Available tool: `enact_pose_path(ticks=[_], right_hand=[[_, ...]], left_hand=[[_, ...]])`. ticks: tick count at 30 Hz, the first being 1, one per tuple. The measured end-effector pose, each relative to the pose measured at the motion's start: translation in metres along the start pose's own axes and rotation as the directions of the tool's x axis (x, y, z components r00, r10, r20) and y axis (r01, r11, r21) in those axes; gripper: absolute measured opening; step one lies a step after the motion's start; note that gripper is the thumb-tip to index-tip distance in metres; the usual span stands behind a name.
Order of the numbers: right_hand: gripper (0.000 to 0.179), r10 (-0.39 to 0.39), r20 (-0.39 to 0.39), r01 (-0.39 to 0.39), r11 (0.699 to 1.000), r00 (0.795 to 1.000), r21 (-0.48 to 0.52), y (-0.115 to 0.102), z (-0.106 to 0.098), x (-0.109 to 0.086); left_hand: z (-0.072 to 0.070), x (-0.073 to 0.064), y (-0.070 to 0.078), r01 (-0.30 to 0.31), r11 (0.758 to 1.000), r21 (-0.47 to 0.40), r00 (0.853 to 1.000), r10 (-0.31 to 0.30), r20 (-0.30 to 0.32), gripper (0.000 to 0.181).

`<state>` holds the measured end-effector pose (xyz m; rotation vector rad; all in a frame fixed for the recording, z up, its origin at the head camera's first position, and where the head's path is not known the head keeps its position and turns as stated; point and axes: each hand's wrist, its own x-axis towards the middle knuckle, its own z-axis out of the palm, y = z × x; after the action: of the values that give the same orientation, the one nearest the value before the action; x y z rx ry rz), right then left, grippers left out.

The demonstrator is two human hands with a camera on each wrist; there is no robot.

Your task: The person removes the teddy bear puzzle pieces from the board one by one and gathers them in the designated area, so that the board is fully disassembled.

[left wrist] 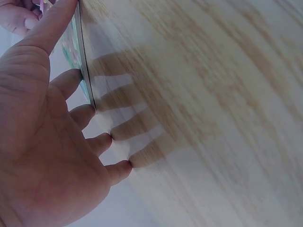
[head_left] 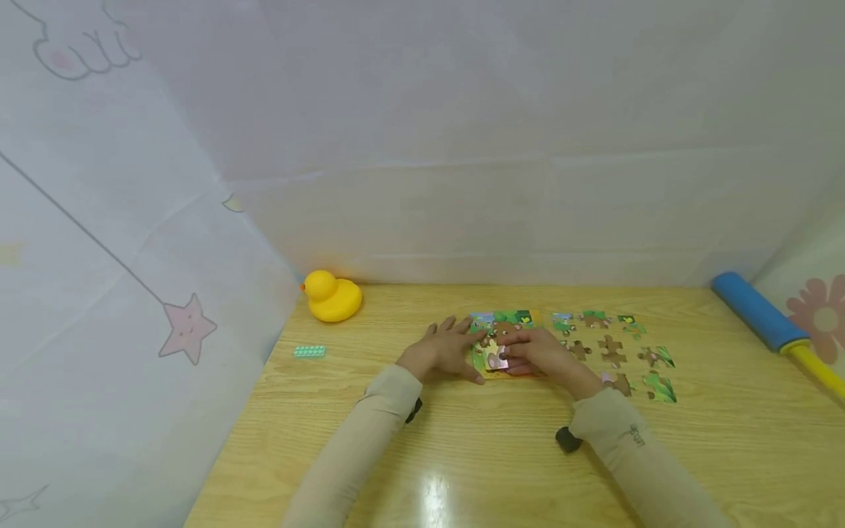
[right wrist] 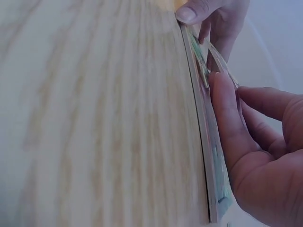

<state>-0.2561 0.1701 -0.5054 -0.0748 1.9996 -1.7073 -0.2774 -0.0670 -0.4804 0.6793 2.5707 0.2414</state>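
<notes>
A puzzle board [head_left: 535, 318] with a bear picture lies on the wooden table, partly covered by both hands. My right hand [head_left: 540, 353] pinches a light-coloured puzzle piece [head_left: 495, 356] between thumb and fingers, tilted over the board. At the board's left side my left hand [head_left: 450, 350] rests with fingers spread. Its fingertips touch the tabletop and the board's edge [left wrist: 84, 61] in the left wrist view. In the right wrist view the held piece [right wrist: 222, 61] stands at an angle close above the board, and the left thumb [right wrist: 187, 15] presses at the board's corner.
Several loose puzzle pieces [head_left: 612, 352] are spread to the right of the board. A yellow rubber duck [head_left: 335, 299] stands at the back left, with a small green dotted strip [head_left: 309, 351] in front of it. At the right lies a blue tube with a yellow handle [head_left: 759, 312].
</notes>
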Motion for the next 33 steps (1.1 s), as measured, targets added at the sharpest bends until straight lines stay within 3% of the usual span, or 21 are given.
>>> enact_pose_path(ticks=[4, 10, 23, 33], right_hand=[[0.041, 0.016, -0.006, -0.016, 0.999, 1.0, 0.039, -0.001, -0.003, -0.003], [0.043, 0.016, -0.01, -0.016, 1.0, 1.0, 0.017, -0.001, -0.013, -0.01], [0.047, -0.01, 0.009, 0.01, 0.997, 1.0, 0.076, 0.004, -0.052, -0.032], [0.051, 0.019, -0.048, -0.02, 1.0, 0.999, -0.011, 0.011, -0.08, -0.054]], left_hand=[[0.0, 0.001, 0.0, 0.002, 1.0, -0.009, 1.0, -0.002, 0.001, 0.1], [-0.001, 0.001, -0.001, 0.002, 1.0, 0.001, 1.0, -0.002, 0.0, 0.099], [-0.003, 0.001, -0.001, -0.019, 0.999, 0.029, 1.0, 0.019, -0.004, 0.099], [-0.001, 0.003, -0.003, -0.022, 0.998, 0.051, 1.0, 0.022, -0.005, 0.099]])
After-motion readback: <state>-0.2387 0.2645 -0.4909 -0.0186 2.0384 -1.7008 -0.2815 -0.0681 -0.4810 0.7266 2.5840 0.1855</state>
